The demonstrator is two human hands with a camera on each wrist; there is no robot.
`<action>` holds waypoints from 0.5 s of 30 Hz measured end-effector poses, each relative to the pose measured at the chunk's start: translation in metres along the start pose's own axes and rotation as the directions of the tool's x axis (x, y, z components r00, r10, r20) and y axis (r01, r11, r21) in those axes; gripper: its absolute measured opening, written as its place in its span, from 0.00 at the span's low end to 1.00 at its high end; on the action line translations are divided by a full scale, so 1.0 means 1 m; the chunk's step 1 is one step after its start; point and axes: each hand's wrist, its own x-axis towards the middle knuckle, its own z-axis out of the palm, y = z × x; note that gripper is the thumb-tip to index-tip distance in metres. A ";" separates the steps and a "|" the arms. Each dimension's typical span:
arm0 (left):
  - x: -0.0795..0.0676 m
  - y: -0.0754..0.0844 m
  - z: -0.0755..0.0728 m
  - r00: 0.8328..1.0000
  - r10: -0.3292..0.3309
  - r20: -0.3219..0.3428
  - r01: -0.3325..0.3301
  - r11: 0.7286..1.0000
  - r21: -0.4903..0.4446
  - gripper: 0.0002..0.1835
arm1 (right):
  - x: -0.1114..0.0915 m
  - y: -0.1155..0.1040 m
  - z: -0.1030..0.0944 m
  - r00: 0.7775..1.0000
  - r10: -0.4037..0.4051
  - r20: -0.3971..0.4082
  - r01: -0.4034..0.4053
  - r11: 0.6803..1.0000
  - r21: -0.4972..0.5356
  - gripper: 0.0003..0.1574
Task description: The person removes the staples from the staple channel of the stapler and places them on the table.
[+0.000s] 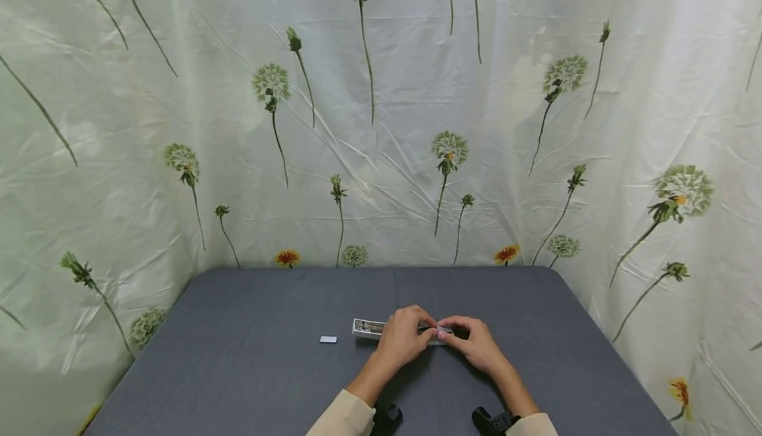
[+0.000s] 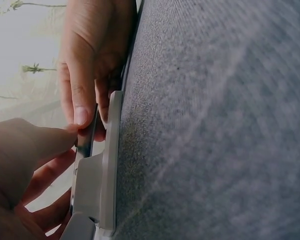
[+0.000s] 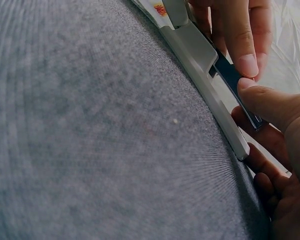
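Stapler on table, lying crosswise in front of person, folded out. Left part, spring-like piece inside, sticks out past left hand; right part sits under and between both hands. Left hand: grip closed on the stapler, thumb on top of the metal rail, other fingers on far side. Right hand: grip also closed on it, thumb pressing rail near its free end, fingers curled round behind and by the end of the white base. Thumb tips meet or nearly meet over the rail; can't tell if anything tiny is pinched between. Rail is raised off the base, gap visible; base flat on table. Small white piece on table, left of stapler, apart from both hands. Flowered curtain behind.
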 end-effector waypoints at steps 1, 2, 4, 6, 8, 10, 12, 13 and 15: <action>0.000 0.000 0.000 1.000 -0.001 -0.002 0.001 1.000 -0.004 0.02 | 0.000 0.000 0.000 1.000 0.001 0.001 -0.001 1.000 0.002 0.17; 0.000 0.000 0.000 1.000 -0.003 -0.003 0.003 1.000 -0.008 0.02 | 0.000 -0.001 0.000 1.000 0.003 0.002 -0.003 1.000 0.004 0.17; 0.001 0.000 0.001 1.000 -0.008 -0.002 0.008 1.000 -0.016 0.02 | 0.000 -0.001 0.000 1.000 0.003 0.001 -0.003 1.000 0.007 0.17; 0.002 0.000 0.001 1.000 -0.012 0.000 0.012 1.000 -0.026 0.02 | -0.002 -0.007 0.000 1.000 0.004 -0.001 -0.004 1.000 -0.001 0.16; 0.002 0.000 0.001 1.000 -0.014 0.001 0.014 0.999 -0.035 0.02 | -0.004 -0.018 -0.002 1.000 0.000 0.000 0.000 1.000 -0.006 0.15; 0.003 0.000 0.001 1.000 -0.014 0.001 0.014 0.999 -0.042 0.03 | -0.006 -0.023 -0.002 1.000 0.007 -0.006 -0.007 1.000 -0.022 0.15; 0.003 0.001 0.001 1.000 -0.012 -0.003 0.011 0.999 -0.047 0.03 | -0.006 -0.025 -0.001 1.000 0.009 -0.012 -0.009 0.999 -0.031 0.15; 0.003 0.002 0.001 1.000 -0.011 -0.004 0.011 0.999 -0.048 0.04 | -0.004 -0.018 0.000 1.000 0.011 -0.017 -0.012 0.999 -0.042 0.15; 0.004 0.002 0.000 1.000 -0.013 -0.003 0.013 0.999 -0.047 0.05 | 0.000 -0.006 0.002 1.000 0.014 -0.021 -0.015 0.998 -0.054 0.15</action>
